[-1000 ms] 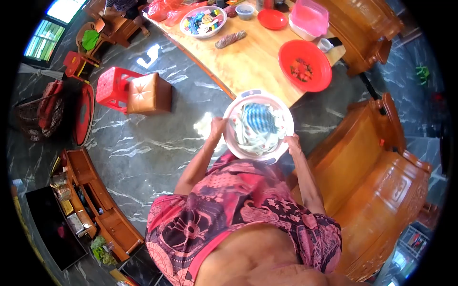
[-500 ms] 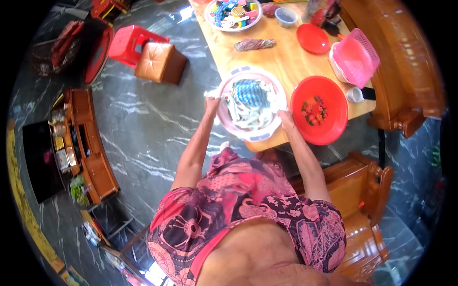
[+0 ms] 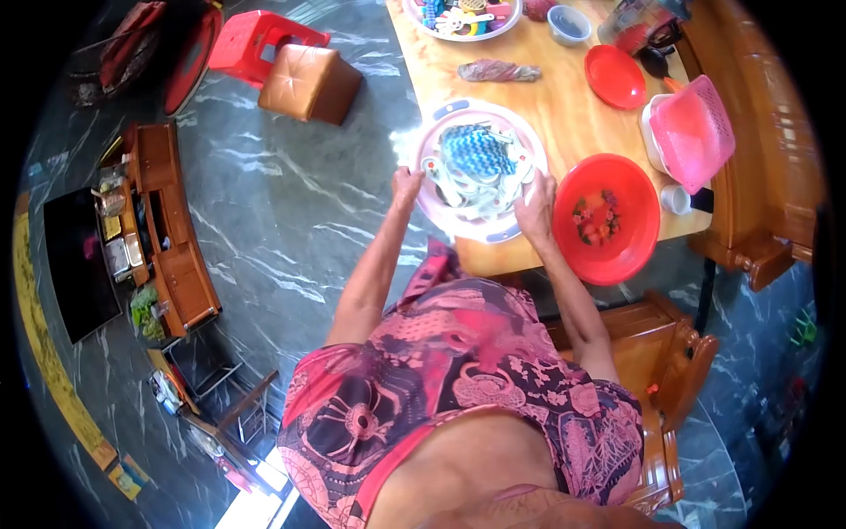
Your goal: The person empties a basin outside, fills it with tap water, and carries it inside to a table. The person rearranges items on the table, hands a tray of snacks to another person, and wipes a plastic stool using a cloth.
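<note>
A pale pink-and-white basin point(image 3: 430, 212) is at the table's near left corner, its left side reaching past the edge. In it lie a blue-and-white patterned bundle point(image 3: 476, 150) and several white pieces point(image 3: 480, 201), some spoon-like. My left hand point(image 3: 407, 183) is closed on the left rim. On the right rim, my right hand point(image 3: 535, 212) grips with its fingers over the edge. Close to the right hand is a large red basin point(image 3: 648, 216) with a floral print on its bottom.
On the wooden table point(image 3: 564, 119) are a rolled cloth-like bundle point(image 3: 499, 71), a red plate point(image 3: 615, 78), a pink basket point(image 3: 696, 132), a white cup point(image 3: 676, 200) and a bowl of colourful pieces point(image 3: 467, 22). A brown stool point(image 3: 308, 84) stands left; a wooden chair point(image 3: 617, 331) is at the near right.
The view has shifted, so the table things sit farther right. The basin now appears slightly closer to level, both hands still on its rim; my right fingers reach farther over the edge.
</note>
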Demonstrator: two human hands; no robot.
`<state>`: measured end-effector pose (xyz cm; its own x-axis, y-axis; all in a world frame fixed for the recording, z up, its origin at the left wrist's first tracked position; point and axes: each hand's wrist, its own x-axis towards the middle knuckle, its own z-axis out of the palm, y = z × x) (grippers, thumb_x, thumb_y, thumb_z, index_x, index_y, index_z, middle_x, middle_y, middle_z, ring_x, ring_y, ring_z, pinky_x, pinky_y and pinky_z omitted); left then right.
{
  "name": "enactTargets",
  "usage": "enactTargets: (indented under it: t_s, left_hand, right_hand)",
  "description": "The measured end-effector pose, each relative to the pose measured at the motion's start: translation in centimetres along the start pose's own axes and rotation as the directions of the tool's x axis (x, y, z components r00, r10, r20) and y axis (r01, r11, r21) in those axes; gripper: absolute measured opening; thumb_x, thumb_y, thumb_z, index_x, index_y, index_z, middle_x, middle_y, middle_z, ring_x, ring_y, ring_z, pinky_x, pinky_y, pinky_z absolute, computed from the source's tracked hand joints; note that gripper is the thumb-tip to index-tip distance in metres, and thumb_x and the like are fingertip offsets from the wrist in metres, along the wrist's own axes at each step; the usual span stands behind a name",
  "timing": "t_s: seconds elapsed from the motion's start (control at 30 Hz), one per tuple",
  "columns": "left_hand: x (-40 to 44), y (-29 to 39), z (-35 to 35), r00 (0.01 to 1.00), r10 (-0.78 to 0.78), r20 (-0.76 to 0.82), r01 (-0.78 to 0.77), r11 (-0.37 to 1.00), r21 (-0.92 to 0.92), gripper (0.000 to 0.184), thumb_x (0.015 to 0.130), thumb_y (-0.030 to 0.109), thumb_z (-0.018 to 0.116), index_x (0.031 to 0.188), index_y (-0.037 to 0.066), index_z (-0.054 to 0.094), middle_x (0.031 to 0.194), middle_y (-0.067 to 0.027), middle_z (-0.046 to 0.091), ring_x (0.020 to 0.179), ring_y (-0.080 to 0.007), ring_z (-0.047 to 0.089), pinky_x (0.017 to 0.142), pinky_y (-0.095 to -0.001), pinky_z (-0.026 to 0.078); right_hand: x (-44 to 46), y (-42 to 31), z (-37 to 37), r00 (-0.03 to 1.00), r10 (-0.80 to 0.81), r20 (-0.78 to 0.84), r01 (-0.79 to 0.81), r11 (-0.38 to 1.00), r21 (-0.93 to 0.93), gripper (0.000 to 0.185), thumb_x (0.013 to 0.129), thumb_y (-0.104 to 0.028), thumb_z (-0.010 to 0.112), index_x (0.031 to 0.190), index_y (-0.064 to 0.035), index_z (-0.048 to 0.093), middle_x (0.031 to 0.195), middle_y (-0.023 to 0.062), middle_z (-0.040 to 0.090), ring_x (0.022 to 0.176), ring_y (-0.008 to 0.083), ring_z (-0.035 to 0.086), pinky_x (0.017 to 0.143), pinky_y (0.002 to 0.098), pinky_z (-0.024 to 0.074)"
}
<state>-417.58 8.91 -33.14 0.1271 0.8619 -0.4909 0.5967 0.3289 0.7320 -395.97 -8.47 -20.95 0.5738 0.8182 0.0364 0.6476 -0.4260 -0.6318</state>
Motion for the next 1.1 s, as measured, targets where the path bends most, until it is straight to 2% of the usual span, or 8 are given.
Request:
enactTargets:
  t_s: [0.4,0.67,0.73,0.77,0.8,0.87,1.0,1.1]
  left_hand:
    - [0.5,3.4,1.0,0.991,0.062,0.118,-0.067,0.997,0.038,0.035,0.065,0.022,0.066,0.082,-0.007,0.058,0.072,-0.0162,0.059,0.065,-0.0234,0.058,0.059,-0.0355,0.045]
    - [2.1,1.1,2.0,0.98,0.182,0.077,-0.192,0.966,0.171,0.034,0.066,0.024,0.065,0.077,-0.006,0.055,0.067,-0.0168,0.057,0.062,-0.0236,0.056,0.057,-0.0361,0.044]
    - [2.3,1.5,1.2,0.976,0.207,0.071,-0.217,0.955,0.201,0.034,0.066,0.024,0.065,0.077,-0.006,0.055,0.066,-0.0171,0.057,0.062,-0.0236,0.055,0.057,-0.0362,0.044]
    - [1.8,2.0,0.5,0.976,0.197,0.092,-0.21,0.964,0.161,0.035,0.067,0.025,0.064,0.079,-0.006,0.055,0.067,-0.0165,0.057,0.063,-0.0235,0.056,0.059,-0.036,0.044]
    - [1.3,2.5,-0.1,0.975,0.189,0.115,-0.202,0.972,0.122,0.035,0.068,0.026,0.063,0.08,-0.007,0.056,0.068,-0.0159,0.058,0.065,-0.0233,0.057,0.06,-0.0358,0.045]
    - [1.6,1.1,0.2,0.973,0.183,0.141,-0.191,0.98,0.047,0.036,0.073,0.029,0.059,0.088,-0.004,0.058,0.073,-0.0187,0.06,0.069,-0.0279,0.06,0.065,-0.0364,0.046]
    - [2.6,-2.7,1.2,0.97,0.111,0.214,-0.1,0.993,-0.065,0.036,0.078,0.028,0.056,0.09,-0.006,0.058,0.074,-0.0122,0.059,0.061,-0.0172,0.059,0.051,-0.0287,0.051]
    - [1.1,-1.7,1.3,0.964,0.062,0.259,-0.024,0.988,-0.15,0.037,0.079,0.03,0.056,0.091,-0.005,0.057,0.076,-0.0114,0.059,0.064,-0.0172,0.059,0.052,-0.0288,0.052]
  right_hand:
    - [6.1,0.0,9.7,0.975,-0.132,0.178,0.185,0.927,-0.326,0.032,0.076,-0.01,0.053,0.108,-0.0117,0.051,0.111,0.0219,0.042,0.096,0.0397,0.045,0.082,0.046,0.0396]
    - [5.0,0.7,6.0,0.986,-0.011,-0.168,0.048,0.975,0.216,0.009,0.075,-0.008,0.052,0.08,-0.0019,0.053,0.08,0.0145,0.053,0.071,0.0306,0.054,0.066,0.0399,0.0433]
    - [4.1,1.6,5.0,0.963,0.265,0.044,-0.234,0.748,0.622,0.007,0.074,-0.007,0.054,0.08,-0.0029,0.055,0.078,0.0101,0.057,0.066,0.0242,0.056,0.062,0.0355,0.0444]
    - [3.2,1.9,4.3,0.916,0.354,0.191,-0.329,0.388,0.861,0.012,0.077,-0.009,0.052,0.088,-0.0043,0.056,0.079,0.0061,0.06,0.062,0.0155,0.055,0.056,0.0279,0.0427]
    - [2.4,0.3,2.4,0.917,0.357,0.181,-0.322,0.39,0.863,0.012,0.077,-0.009,0.052,0.088,-0.0043,0.056,0.079,0.0061,0.06,0.062,0.0155,0.055,0.056,0.0279,0.0427]
    - [0.7,-4.1,-2.5,0.823,0.358,0.441,-0.37,-0.251,0.894,0.02,0.082,-0.018,0.048,0.098,-0.0069,0.053,0.085,0.0037,0.059,0.071,0.0135,0.055,0.064,0.0264,0.0439]
    - [-2.3,-4.1,-3.3,0.908,0.294,0.299,-0.304,-0.031,0.952,0.027,0.083,-0.024,0.044,0.104,-0.0075,0.052,0.092,0.0057,0.06,0.075,0.0166,0.056,0.071,0.0306,0.0442]
    - [-3.0,-1.9,1.0,0.998,0.064,-0.014,-0.044,0.812,0.582,0.025,0.084,-0.019,0.042,0.103,-0.0065,0.054,0.089,0.0041,0.061,0.079,0.0176,0.057,0.069,0.0309,0.0445]
